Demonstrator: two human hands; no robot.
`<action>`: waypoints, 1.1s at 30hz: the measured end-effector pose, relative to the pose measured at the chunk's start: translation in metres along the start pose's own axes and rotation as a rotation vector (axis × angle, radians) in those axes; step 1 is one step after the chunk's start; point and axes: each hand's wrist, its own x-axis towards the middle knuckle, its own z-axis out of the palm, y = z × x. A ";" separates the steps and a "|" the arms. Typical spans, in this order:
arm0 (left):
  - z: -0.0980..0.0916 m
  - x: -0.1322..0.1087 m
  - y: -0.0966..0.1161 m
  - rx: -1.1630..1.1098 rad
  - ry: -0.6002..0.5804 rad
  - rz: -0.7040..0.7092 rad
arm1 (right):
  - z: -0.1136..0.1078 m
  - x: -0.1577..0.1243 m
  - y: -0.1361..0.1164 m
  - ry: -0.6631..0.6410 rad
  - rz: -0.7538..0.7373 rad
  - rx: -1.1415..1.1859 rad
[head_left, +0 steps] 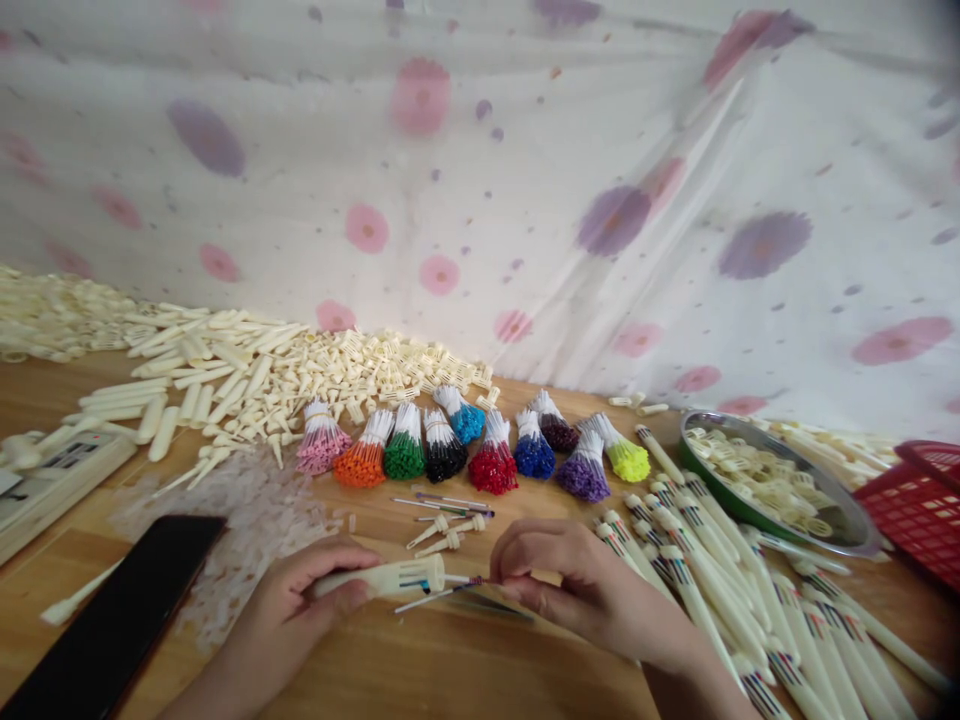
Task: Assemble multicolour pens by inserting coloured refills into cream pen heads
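My left hand [300,600] is closed around a cream multicolour pen barrel [394,578], its slotted open end pointing right. A blue piece shows in one of the slots. In my right hand [555,585], thumb and fingers pinch a thin pen refill [466,580] with a dark reddish end; its white part reaches the barrel's opening. Below it, another white refill [424,601] slants beside the barrel; I cannot tell whether it is held. Just beyond my hands lie a few cream pointed plungers [454,537] and several loose refills [450,503].
Bundled refills in many colours, such as a red bundle [493,465], stand behind my hands. Cream pen parts [337,370] are heaped along the curtain. At right are assembled pens [720,570], a metal bowl [701,470] and a red basket [915,500]. A phone [127,610] and clear small tubes [240,540] lie left.
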 end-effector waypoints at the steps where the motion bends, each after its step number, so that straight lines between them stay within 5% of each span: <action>1: 0.000 0.000 0.000 -0.005 -0.012 0.005 | -0.001 0.000 -0.001 -0.012 -0.019 0.001; 33: -0.001 -0.002 0.005 -0.104 -0.033 0.124 | -0.018 -0.010 -0.005 -0.039 0.014 -0.040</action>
